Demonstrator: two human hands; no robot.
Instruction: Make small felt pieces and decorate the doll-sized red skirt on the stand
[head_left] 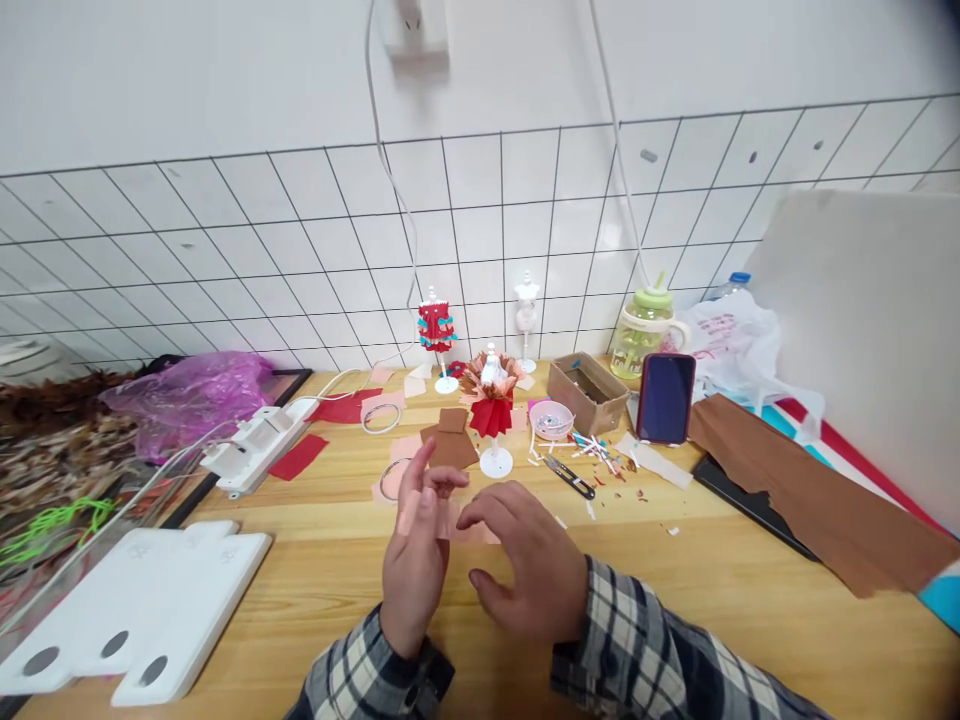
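Observation:
My left hand (416, 565) is raised over the table with its palm turned inward, thumb up and fingers apart. Facing it, my right hand (529, 565) has curved fingers and the thumb held away from them. Between them shows a pale pink paper piece (476, 535); whether it is touched or lies on the table, I cannot tell. Just beyond the hands stands a small white dress-form stand (495, 462), upright, wearing a red pleated paper skirt (491, 415) and a brown-pink ruffled collar (474, 375). Brown paper squares (454, 440) and a metal ring (391, 480) lie near my left fingertips.
Behind are a red-dressed form (435, 325) and a bare white form (526, 315). Thread snippers (570, 477), a pink bowl (551, 420), a cardboard box (589, 392) and a phone (666, 400) are at right. A power strip (259, 445) and white board (142, 610) are left.

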